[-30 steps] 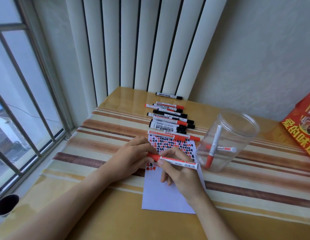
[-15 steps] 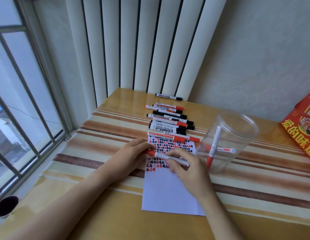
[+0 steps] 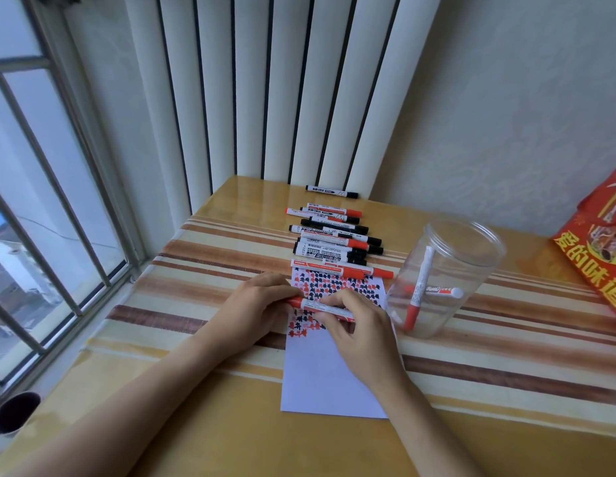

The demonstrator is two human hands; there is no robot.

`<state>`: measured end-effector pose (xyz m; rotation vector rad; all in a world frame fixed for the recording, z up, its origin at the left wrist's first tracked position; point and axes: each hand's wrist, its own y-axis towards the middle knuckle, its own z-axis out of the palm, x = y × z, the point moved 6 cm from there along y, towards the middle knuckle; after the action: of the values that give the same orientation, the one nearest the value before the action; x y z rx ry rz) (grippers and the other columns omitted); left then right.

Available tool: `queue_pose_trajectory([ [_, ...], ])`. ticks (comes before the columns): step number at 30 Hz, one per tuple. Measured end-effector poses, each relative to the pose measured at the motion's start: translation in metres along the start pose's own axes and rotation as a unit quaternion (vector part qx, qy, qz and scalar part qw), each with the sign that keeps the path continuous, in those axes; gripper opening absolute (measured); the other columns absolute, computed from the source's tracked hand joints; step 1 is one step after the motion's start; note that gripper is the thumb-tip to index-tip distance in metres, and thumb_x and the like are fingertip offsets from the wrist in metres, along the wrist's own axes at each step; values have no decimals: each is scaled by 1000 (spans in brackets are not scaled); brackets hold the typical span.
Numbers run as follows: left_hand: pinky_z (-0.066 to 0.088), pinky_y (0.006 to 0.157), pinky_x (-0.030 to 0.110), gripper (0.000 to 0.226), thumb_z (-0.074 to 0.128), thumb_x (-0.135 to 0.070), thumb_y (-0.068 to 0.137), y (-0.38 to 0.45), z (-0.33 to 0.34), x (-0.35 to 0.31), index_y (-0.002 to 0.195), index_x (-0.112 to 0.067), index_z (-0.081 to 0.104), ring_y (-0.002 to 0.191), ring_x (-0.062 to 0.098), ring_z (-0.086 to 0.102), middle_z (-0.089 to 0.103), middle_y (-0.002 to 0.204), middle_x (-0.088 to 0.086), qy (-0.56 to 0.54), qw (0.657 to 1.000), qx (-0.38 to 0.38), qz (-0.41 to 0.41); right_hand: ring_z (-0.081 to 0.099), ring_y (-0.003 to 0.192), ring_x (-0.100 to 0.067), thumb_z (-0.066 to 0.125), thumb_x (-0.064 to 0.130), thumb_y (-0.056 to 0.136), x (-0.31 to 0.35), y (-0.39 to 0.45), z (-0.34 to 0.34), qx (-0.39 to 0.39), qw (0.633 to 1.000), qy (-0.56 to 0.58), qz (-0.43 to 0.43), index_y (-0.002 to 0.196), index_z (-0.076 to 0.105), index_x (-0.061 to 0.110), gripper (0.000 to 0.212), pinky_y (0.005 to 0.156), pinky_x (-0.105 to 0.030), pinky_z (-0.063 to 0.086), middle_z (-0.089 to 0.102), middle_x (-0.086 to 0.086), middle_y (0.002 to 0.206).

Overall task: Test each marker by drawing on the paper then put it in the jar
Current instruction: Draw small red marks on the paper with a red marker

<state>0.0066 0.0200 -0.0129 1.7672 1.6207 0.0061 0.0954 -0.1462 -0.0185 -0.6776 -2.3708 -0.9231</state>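
Both hands on red marker [image 3: 320,308] over paper [image 3: 330,373] mid-bench: left grip [image 3: 261,304] pinching cap end, right grip [image 3: 354,332] clamped on barrel, jar [image 3: 444,280] just beside.

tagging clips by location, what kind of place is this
Probably a room in a home: a table with a striped cover stands in a corner beside a barred window, with vertical blinds behind and a red snack bag on it.

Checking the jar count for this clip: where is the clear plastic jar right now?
In the head view, the clear plastic jar stands on the striped table right of the white paper, beyond the right hand; it holds two red-capped markers.
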Motion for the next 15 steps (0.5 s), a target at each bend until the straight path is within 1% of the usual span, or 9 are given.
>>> queue_pose_trajectory([
  [2,48,82,28,26,66,-3,90,0,-1,-1,115,-5,73,94,21,63,69,102,4,-4,1000,-2,2,67,88,-7,75,25,96,-1,0,0,7,1000,3,10,95,69,12,14,69,-32,55,73,11,93],
  [3,46,81,25,26,67,-2,89,0,-2,-2,114,-5,73,93,20,62,68,100,4,-6,1000,-1,6,67,83,-9,73,27,98,-1,0,0,16,1000,6,12,93,69,11,17,67,-36,54,73,10,90],
  [5,44,79,22,25,68,-4,87,-1,-2,-6,111,-5,74,91,18,61,69,98,3,-8,1000,1,17,63,67,-17,68,30,101,1,-1,1,34,999,5,6,89,68,10,24,59,-43,49,70,5,78],
  [7,44,78,20,25,68,-6,85,0,-2,-8,109,-4,74,90,16,60,69,96,3,-8,1000,4,27,55,56,-21,64,33,103,3,-2,1,41,999,-8,-5,85,68,10,29,52,-44,41,65,0,68],
  [9,44,78,20,25,68,-6,85,0,-2,-8,108,-4,75,89,15,59,69,95,4,-8,999,2,31,52,56,-25,61,36,104,3,0,1,48,999,-15,0,82,67,9,35,55,-44,39,62,-4,64],
  [11,46,77,24,24,70,-6,85,0,-2,-8,108,-3,74,88,16,59,69,94,4,-9,999,-3,35,52,57,-28,59,37,105,1,1,3,58,998,-14,14,78,65,7,41,58,-46,41,60,-7,62],
  [15,49,75,30,26,74,-4,83,-2,2,-10,109,-2,74,85,21,62,69,94,6,-1,999,11,52,67,65,-22,54,42,105,-3,1,5,79,996,-5,44,81,73,9,45,66,-43,50,73,-2,70],
])
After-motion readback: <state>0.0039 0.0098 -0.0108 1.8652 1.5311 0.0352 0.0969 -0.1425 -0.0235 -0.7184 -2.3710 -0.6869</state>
